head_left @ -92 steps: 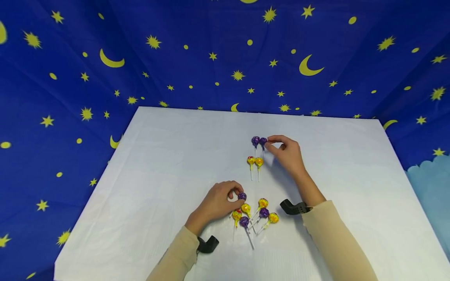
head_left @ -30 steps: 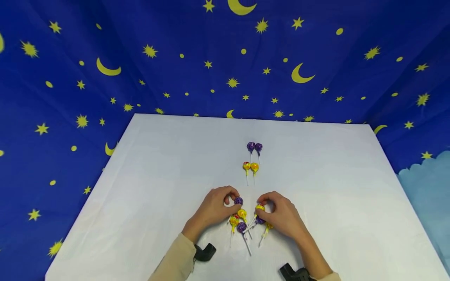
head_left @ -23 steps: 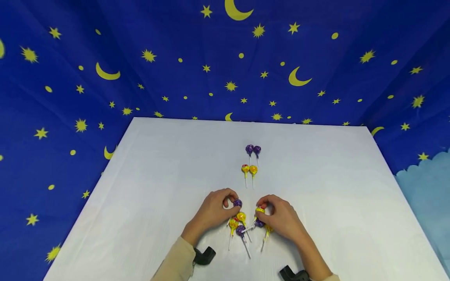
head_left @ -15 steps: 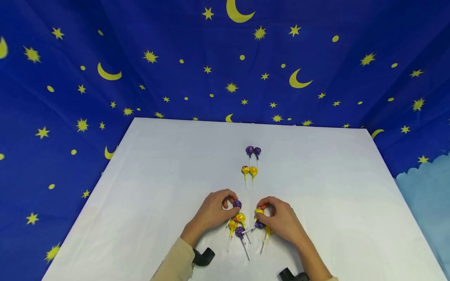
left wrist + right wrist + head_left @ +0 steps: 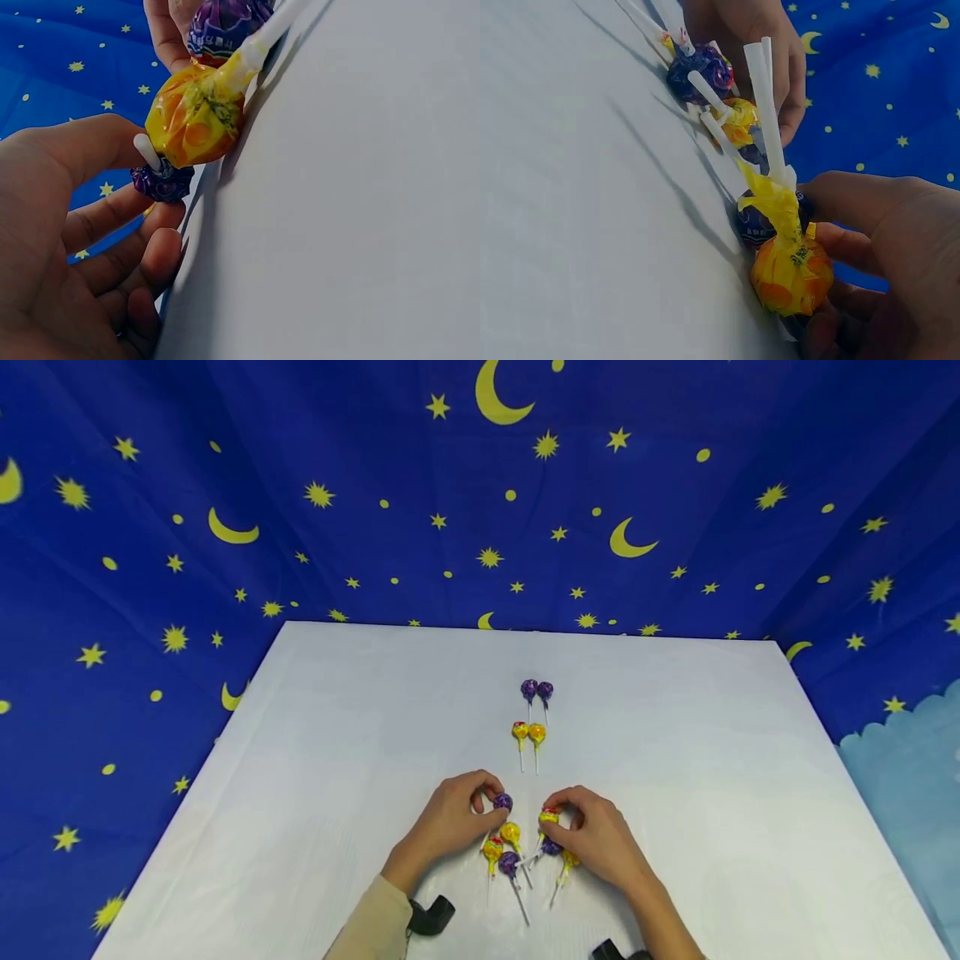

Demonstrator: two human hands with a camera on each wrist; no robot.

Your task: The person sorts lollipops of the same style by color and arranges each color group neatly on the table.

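In the head view my left hand [image 5: 444, 817] pinches a purple lollipop [image 5: 503, 802] by its wrapped head, between thumb and fingers. My right hand [image 5: 602, 837] pinches a yellow lollipop [image 5: 548, 817] with a red top. Below the right hand lie another purple lollipop [image 5: 551, 847] and a yellow one [image 5: 570, 860], partly covered. Near the left hand are two yellow lollipops, one plain [image 5: 511, 834] and one red-topped [image 5: 492, 850], with a purple lollipop [image 5: 509, 864] beside them. In the left wrist view a yellow lollipop [image 5: 195, 120] partly hides the held purple one.
Farther back on the white table [image 5: 360, 710], two purple lollipops [image 5: 529, 689] lie side by side. Just nearer is a pair of yellow lollipops [image 5: 537, 734], sticks towards me. A blue cloth [image 5: 390, 468] with stars and moons hangs behind the table.
My right hand has let go of a purple lollipop in the far pair, come back to the near pile and taken hold of a yellow one. My left hand keeps its purple lollipop.
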